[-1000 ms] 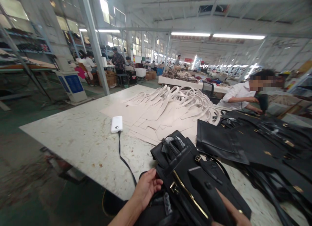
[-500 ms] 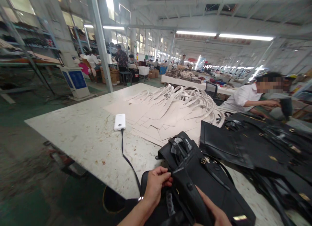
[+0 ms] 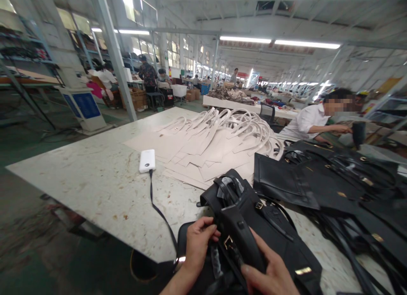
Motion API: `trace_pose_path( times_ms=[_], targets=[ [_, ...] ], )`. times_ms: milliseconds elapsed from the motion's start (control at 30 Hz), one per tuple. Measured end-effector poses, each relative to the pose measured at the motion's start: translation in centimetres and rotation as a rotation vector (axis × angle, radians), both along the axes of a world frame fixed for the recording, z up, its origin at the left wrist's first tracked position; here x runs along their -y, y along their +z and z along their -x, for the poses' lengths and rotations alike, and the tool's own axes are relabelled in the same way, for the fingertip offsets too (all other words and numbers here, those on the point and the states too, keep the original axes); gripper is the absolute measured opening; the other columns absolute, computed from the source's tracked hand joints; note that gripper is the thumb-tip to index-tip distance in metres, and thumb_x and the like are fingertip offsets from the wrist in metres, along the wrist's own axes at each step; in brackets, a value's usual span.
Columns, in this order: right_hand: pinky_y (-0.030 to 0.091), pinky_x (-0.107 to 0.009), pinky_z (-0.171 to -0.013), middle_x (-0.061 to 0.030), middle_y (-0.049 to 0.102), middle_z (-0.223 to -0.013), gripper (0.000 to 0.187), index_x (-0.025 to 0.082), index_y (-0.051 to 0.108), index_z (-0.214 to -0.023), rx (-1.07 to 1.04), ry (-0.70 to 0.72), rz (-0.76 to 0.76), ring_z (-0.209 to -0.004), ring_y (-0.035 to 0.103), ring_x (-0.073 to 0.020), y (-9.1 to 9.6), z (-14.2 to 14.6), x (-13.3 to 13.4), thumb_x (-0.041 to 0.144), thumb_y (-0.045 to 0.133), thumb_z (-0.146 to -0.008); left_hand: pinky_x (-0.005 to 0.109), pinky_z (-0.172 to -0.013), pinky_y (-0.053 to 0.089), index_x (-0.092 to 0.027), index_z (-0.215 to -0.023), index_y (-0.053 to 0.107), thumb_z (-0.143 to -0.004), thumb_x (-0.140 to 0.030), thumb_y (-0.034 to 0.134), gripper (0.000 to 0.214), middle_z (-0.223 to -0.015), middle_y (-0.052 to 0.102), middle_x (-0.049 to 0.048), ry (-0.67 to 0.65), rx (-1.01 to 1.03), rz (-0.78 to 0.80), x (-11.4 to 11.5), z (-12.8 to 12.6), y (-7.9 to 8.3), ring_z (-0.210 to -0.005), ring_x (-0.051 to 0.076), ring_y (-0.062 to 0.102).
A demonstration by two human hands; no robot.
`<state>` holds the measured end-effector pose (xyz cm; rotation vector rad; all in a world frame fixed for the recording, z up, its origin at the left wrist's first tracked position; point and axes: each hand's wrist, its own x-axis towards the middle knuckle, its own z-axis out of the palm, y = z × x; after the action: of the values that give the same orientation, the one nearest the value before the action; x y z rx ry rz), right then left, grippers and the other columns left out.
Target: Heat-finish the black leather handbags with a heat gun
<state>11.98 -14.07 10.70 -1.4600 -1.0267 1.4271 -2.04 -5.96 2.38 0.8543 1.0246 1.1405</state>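
A black handbag [image 3: 246, 237] with a gold buckle lies in front of me on another black bag [image 3: 292, 244] at the table's front edge. My right hand [image 3: 270, 267] grips the handbag's thick side, thumb on the near face and fingers behind it. At its left edge, my left hand [image 3: 199, 244] is closed in a pinch; whatever is between those fingertips is hidden. Black handles partly wrapped in clear plastic [image 3: 233, 186] stick up just beyond both hands.
Pale cut pieces with looped handles [image 3: 206, 142] are piled mid-table [image 3: 104, 180]. A white power bank [image 3: 147, 161] trails a black cable [image 3: 159, 206] towards me. More black bags [image 3: 337, 180] lie to the right, near a person in a white shirt [image 3: 307, 121].
The view has swung a little to the right. My right hand has come up, its thumb now showing on the handbag, and the gold buckle is more exposed. My left hand keeps its pinch.
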Motion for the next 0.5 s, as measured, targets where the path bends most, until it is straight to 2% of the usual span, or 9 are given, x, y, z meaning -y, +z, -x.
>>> trace_pose_path(
  times_ms=[33, 100, 133, 200, 267, 333, 400, 433, 500],
  targets=[
    [0.049, -0.027, -0.057, -0.0006, 0.066, -0.065, 0.076, 0.012, 0.034, -0.128, -0.026, 0.038, -0.034, -0.054, 0.059, -0.0183, 0.1, -0.3, 0.1, 0.027, 0.062, -0.059, 0.022, -0.048, 0.044, -0.010, -0.078, 0.063, -0.062, -0.025, 0.064, 0.021, -0.054, 0.061, 0.0027, -0.023, 0.011, -0.010, 0.0, 0.1, 0.0, -0.049, 0.014, 0.055],
    [0.043, -0.031, -0.085, -0.0035, 0.067, -0.091, 0.068, 0.016, 0.046, -0.121, -0.091, 0.117, -0.110, -0.087, 0.059, -0.0242, 0.0, -0.8, 0.3, 0.026, 0.065, -0.056, 0.022, -0.049, 0.044, -0.010, -0.083, 0.065, -0.064, -0.026, 0.063, 0.025, -0.056, 0.061, 0.0026, -0.067, 0.035, -0.030, -0.1, 0.3, 0.0, -0.050, 0.013, 0.054],
    [0.036, -0.031, -0.093, -0.0035, 0.063, -0.102, 0.066, 0.018, 0.048, -0.119, -0.130, 0.145, -0.133, -0.101, 0.053, -0.0256, -0.2, -0.9, 0.3, 0.025, 0.066, -0.056, 0.022, -0.050, 0.044, -0.011, -0.085, 0.065, -0.065, -0.027, 0.062, 0.026, -0.057, 0.061, 0.0023, -0.083, 0.041, -0.038, -0.1, 0.3, -0.1, -0.050, 0.013, 0.053],
    [0.031, -0.033, -0.097, -0.0030, 0.058, -0.114, 0.066, 0.019, 0.049, -0.118, -0.186, 0.165, -0.133, -0.112, 0.044, -0.0266, -0.6, -0.9, 0.3, 0.022, 0.067, -0.055, 0.022, -0.051, 0.043, -0.011, -0.085, 0.065, -0.067, -0.028, 0.061, 0.025, -0.060, 0.061, 0.0019, -0.098, 0.032, -0.055, -0.1, 0.4, -0.4, -0.052, 0.012, 0.052],
    [0.037, -0.032, -0.091, -0.0039, 0.058, -0.113, 0.066, 0.018, 0.049, -0.118, -0.204, 0.152, -0.122, -0.105, 0.050, -0.0262, -0.9, -0.6, 0.2, 0.018, 0.065, -0.053, 0.021, -0.053, 0.042, -0.012, -0.081, 0.066, -0.067, -0.027, 0.061, 0.021, -0.062, 0.061, 0.0015, -0.106, 0.005, -0.078, 0.0, 0.5, -0.7, -0.055, 0.012, 0.052],
    [0.048, -0.026, -0.067, -0.0036, 0.065, -0.096, 0.068, 0.017, 0.046, -0.119, -0.165, 0.141, -0.075, -0.074, 0.061, -0.0197, -0.9, 0.1, -0.1, 0.013, 0.060, -0.053, 0.021, -0.054, 0.042, -0.012, -0.077, 0.066, -0.068, -0.026, 0.059, 0.018, -0.062, 0.061, 0.0011, -0.119, -0.014, -0.100, 0.2, 0.5, -0.8, -0.057, 0.013, 0.052],
    [0.041, -0.019, -0.041, 0.0012, 0.065, -0.070, 0.072, 0.017, 0.038, -0.125, -0.088, 0.118, -0.015, -0.042, 0.051, -0.0099, -0.6, 1.0, -0.5, 0.010, 0.055, -0.055, 0.021, -0.054, 0.042, -0.012, -0.075, 0.065, -0.069, -0.026, 0.058, 0.017, -0.061, 0.060, 0.0011, -0.135, -0.033, -0.114, 0.3, 0.4, -0.8, -0.056, 0.012, 0.051],
    [0.035, -0.017, -0.035, 0.0041, 0.062, -0.059, 0.074, 0.017, 0.034, -0.127, -0.046, 0.092, 0.002, -0.035, 0.044, -0.0073, -0.3, 1.5, -0.8, 0.009, 0.054, -0.056, 0.022, -0.054, 0.042, -0.012, -0.074, 0.064, -0.069, -0.026, 0.058, 0.016, -0.061, 0.060, 0.0013, -0.143, -0.047, -0.114, 0.4, 0.4, -0.7, -0.055, 0.012, 0.051],
    [0.033, -0.016, -0.033, 0.0067, 0.057, -0.050, 0.076, 0.015, 0.029, -0.129, -0.012, 0.032, -0.011, -0.033, 0.039, -0.0065, 0.2, 2.1, -1.4, 0.010, 0.054, -0.057, 0.022, -0.052, 0.043, -0.012, -0.075, 0.062, -0.068, -0.027, 0.059, 0.017, -0.057, 0.060, 0.0015, -0.167, -0.084, -0.092, 0.4, 0.2, -0.4, -0.052, 0.013, 0.052]
  ],
)
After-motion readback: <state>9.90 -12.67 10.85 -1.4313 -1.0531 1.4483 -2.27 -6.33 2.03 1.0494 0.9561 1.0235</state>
